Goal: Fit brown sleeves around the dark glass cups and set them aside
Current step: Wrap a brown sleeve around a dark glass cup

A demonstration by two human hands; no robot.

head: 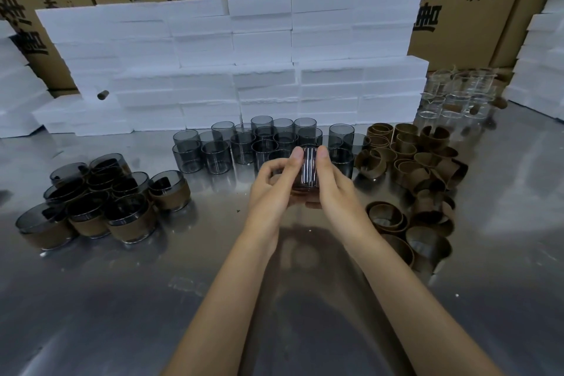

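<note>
Both hands hold one dark glass cup (306,169) above the surface (274,299). The left hand (270,189) and right hand (331,189) curl round its sides. Brown sleeves (421,162) lie right, sleeved cups (100,201) left.

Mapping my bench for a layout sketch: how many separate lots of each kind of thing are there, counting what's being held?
Sleeved dark cups, left: 1
Bare dark cups, centre back: 1
Loose brown sleeves, right: 1
Clear glasses, far right: 1
Dark cup held by left hand and right hand: 1
Total: 5
</note>
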